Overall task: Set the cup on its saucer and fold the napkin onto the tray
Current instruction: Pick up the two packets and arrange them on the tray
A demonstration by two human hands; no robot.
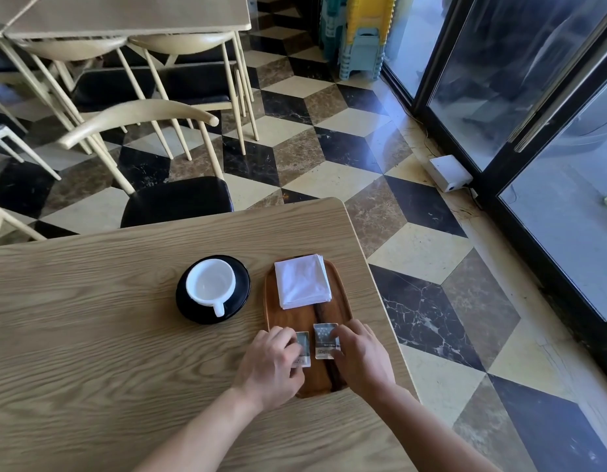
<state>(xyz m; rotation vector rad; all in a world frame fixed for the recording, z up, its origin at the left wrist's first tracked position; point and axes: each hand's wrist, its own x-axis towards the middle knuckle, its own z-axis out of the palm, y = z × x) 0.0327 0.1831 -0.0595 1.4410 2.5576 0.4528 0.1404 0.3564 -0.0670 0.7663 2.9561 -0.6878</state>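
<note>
We count one white cup [211,284] standing on one black saucer [242,294] at the centre of the wooden table [91,318], handle toward the lower edge; just right of it lies one oval wooden tray [278,315]; one folded white napkin [302,280] rests on the tray's upper half; two small packets sit on its lower half; our left hand [273,364] covers the left packet [304,347], fingers curled over it; our right hand [360,356] presses fingertips on the right packet [324,338]; we cannot tell whether either hand truly pinches.
</note>
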